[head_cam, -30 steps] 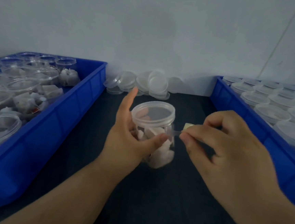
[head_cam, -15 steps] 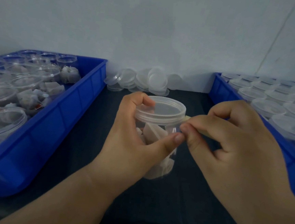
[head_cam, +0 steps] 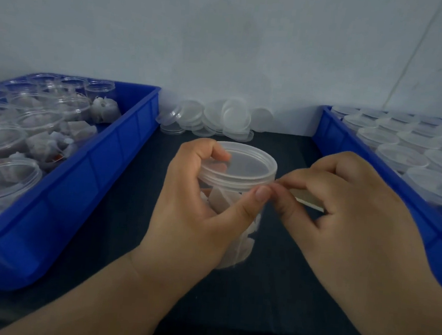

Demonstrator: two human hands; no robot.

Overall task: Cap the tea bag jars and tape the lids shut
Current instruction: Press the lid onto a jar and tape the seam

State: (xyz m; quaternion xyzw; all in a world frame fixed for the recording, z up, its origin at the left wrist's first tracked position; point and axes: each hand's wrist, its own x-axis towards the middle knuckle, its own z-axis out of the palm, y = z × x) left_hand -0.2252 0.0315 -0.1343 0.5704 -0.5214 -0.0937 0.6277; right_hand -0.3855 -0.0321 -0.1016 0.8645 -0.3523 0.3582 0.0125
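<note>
A clear plastic jar (head_cam: 239, 222) with white tea bags inside stands in the middle of the dark table, its clear lid (head_cam: 244, 166) on top. My left hand (head_cam: 200, 208) grips the jar, index finger curled over the lid's rim, thumb pressed against the lid's side. My right hand (head_cam: 344, 213) pinches something small at the lid's right edge, beside my left thumb. A pale flat strip (head_cam: 309, 200), probably the tape's backing or roll, shows under its fingers. The tape itself is too clear to make out.
A blue crate (head_cam: 101, 178) on the left holds several open jars of tea bags. A second blue crate (head_cam: 350, 141) on the right holds several capped jars. Loose clear lids (head_cam: 218, 121) lie piled at the back against the wall.
The jar came closer and higher in view. My left index finger, straight a second ago, curled over the lid. My right hand closed in until its fingertips meet my left thumb at the rim.
</note>
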